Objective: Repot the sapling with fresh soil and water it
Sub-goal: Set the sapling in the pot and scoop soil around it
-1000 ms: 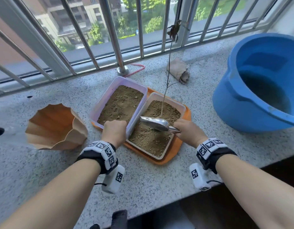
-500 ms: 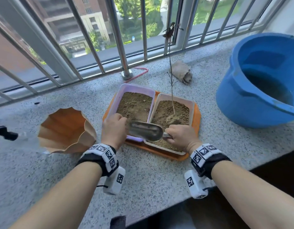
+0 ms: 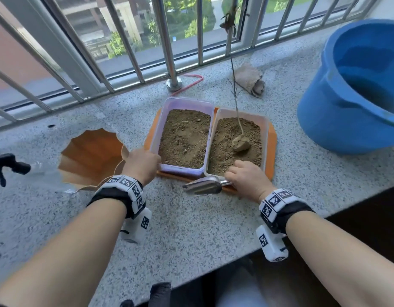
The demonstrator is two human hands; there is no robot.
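Two clear plastic boxes of brown soil stand side by side on an orange tray [image 3: 271,138]. The thin bare sapling [image 3: 235,100] stands in the right box [image 3: 265,120], a pale clod at its base. My left hand [image 3: 142,163] grips the near left corner of the left box [image 3: 185,103]. My right hand [image 3: 247,180] holds the handle of a metal scoop [image 3: 202,187], which points left, just in front of the tray over the ledge. An orange fluted pot [image 3: 91,156] lies on its side at the left.
A big blue bucket [image 3: 337,103] holding water stands at the right. A crumpled brown paper wad [image 3: 249,79] lies behind the boxes. A black spray trigger [image 3: 5,166] shows at the far left. Metal window bars [image 3: 167,41] run along the back of the stone ledge [image 3: 191,229].
The scoop has come out of the right box, passed over the left box and moved back toward me to the tray's front edge. My left hand stays at the left box's near edge.
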